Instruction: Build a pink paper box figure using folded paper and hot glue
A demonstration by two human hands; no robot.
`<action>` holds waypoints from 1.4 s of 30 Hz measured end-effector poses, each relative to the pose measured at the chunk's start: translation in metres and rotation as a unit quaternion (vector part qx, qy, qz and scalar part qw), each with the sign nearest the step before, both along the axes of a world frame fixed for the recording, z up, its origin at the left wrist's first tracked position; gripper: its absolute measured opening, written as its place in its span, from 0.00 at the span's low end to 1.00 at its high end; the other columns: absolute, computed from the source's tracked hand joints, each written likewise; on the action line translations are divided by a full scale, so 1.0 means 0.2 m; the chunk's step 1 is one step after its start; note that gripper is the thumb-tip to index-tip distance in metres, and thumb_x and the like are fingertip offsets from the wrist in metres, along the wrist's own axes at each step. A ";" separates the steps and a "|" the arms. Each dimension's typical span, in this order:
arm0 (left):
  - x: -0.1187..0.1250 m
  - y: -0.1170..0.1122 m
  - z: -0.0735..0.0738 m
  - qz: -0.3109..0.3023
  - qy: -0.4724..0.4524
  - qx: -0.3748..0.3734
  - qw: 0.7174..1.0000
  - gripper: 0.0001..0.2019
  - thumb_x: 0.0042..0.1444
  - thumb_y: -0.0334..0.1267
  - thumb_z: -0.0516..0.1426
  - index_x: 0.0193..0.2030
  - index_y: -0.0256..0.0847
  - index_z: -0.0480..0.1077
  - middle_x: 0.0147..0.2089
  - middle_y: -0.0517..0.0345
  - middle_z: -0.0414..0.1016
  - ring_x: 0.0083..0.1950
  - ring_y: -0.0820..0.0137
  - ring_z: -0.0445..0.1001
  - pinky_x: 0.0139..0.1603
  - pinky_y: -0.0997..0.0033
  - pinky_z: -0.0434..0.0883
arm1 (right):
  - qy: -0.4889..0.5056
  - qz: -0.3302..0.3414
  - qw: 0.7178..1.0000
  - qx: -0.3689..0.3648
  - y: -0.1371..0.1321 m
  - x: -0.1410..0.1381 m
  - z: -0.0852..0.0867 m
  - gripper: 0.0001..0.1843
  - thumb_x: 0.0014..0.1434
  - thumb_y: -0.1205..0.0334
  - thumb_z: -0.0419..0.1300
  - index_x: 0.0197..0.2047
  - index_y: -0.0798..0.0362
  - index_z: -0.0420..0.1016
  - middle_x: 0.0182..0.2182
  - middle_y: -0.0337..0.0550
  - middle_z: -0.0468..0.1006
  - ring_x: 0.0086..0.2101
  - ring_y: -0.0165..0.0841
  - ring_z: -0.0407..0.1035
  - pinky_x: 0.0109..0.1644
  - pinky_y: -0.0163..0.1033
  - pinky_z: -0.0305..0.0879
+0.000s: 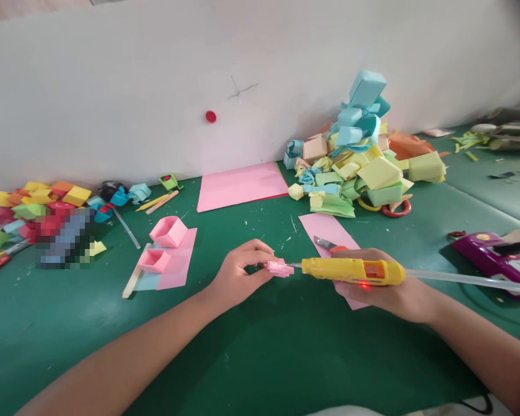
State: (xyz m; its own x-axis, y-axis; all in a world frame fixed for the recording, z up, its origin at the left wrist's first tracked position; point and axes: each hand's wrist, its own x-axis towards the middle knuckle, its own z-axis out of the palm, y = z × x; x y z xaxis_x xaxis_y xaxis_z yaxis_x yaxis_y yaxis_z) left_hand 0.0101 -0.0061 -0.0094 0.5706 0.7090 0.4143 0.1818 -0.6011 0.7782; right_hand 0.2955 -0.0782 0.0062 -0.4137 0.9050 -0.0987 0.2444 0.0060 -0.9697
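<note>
My left hand [245,268] pinches a small folded pink paper piece [279,267] between thumb and fingers, just above the green table. In my right hand [394,297] is a yellow hot glue gun [351,270], a red light glowing on its side and a long clear glue stick [459,280] running out of its back. The gun's metal nozzle is at the right end of the pink piece; whether it touches, I cannot tell. Beneath my right hand lies a pink paper strip [329,228], with a utility knife [325,243] on it, partly hidden.
Two pink paper boxes [169,231] stand at left on paper sheets, beside a wooden stick [134,280]. Pink sheets [242,188] lie against the white wall. Folded paper boxes [379,173] pile up behind my right hand. A purple device [494,260] sits at right.
</note>
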 end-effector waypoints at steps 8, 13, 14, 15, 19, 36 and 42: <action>0.00 0.00 0.00 -0.002 -0.003 0.005 1.000 0.16 0.65 0.53 0.60 0.44 0.44 0.84 0.39 0.53 0.77 0.35 0.70 0.75 0.35 0.72 0.74 | -0.015 0.012 0.999 0.038 0.00 -0.01 0.03 0.15 0.61 0.51 0.65 0.30 0.51 0.71 0.23 0.37 0.69 0.24 0.31 0.65 0.25 0.38 0.63; 0.00 0.00 0.00 0.000 -0.003 0.000 1.000 0.15 0.65 0.52 0.61 0.44 0.45 0.84 0.39 0.53 0.78 0.36 0.70 0.75 0.36 0.71 0.74 | -0.027 0.015 0.998 0.062 0.01 0.00 0.02 0.17 0.62 0.50 0.64 0.28 0.51 0.70 0.23 0.38 0.70 0.24 0.32 0.66 0.26 0.39 0.63; 0.00 0.00 -0.01 -0.001 -0.004 -0.001 1.000 0.15 0.65 0.52 0.61 0.44 0.45 0.84 0.39 0.53 0.78 0.36 0.69 0.75 0.36 0.71 0.74 | -0.026 0.016 0.998 0.061 0.00 0.00 0.02 0.16 0.62 0.49 0.63 0.29 0.51 0.71 0.23 0.38 0.70 0.24 0.32 0.66 0.26 0.39 0.63; 0.00 0.00 -0.01 -0.002 -0.006 -0.002 1.000 0.15 0.65 0.52 0.61 0.45 0.45 0.84 0.39 0.53 0.77 0.37 0.69 0.75 0.36 0.71 0.74 | -0.025 0.018 0.998 0.060 0.00 0.01 0.01 0.16 0.62 0.48 0.63 0.30 0.51 0.72 0.23 0.38 0.70 0.24 0.33 0.66 0.26 0.39 0.63; 0.00 0.00 -0.01 -0.003 -0.012 -0.007 1.000 0.15 0.65 0.52 0.61 0.45 0.46 0.84 0.39 0.53 0.77 0.37 0.69 0.75 0.36 0.72 0.73 | -0.031 0.016 0.997 0.062 0.00 0.02 0.00 0.17 0.62 0.48 0.63 0.29 0.51 0.72 0.22 0.37 0.70 0.24 0.33 0.65 0.26 0.40 0.62; 0.00 0.00 -0.01 -0.007 -0.021 -0.004 1.000 0.13 0.64 0.50 0.62 0.45 0.46 0.84 0.39 0.53 0.77 0.36 0.71 0.75 0.35 0.73 0.72 | -0.048 0.016 0.995 0.091 0.01 0.02 0.01 0.18 0.63 0.50 0.63 0.25 0.51 0.68 0.22 0.37 0.70 0.24 0.32 0.65 0.26 0.39 0.61; -0.01 0.01 -0.02 -0.006 -0.046 -0.016 0.999 0.13 0.63 0.51 0.63 0.41 0.46 0.84 0.38 0.53 0.77 0.35 0.70 0.74 0.33 0.71 0.71 | -0.044 0.006 0.995 0.084 0.01 0.02 0.00 0.18 0.63 0.48 0.62 0.28 0.51 0.70 0.23 0.38 0.69 0.25 0.33 0.64 0.28 0.39 0.59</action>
State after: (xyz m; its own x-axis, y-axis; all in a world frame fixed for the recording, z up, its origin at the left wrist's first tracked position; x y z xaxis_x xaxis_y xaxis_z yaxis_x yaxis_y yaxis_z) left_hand 0.0074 -0.0031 -0.0133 0.5395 0.7159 0.4432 0.1019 -0.5780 0.8097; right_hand 0.3003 -0.0771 0.0067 -0.4215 0.9067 0.0165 0.3280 0.1694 -0.9294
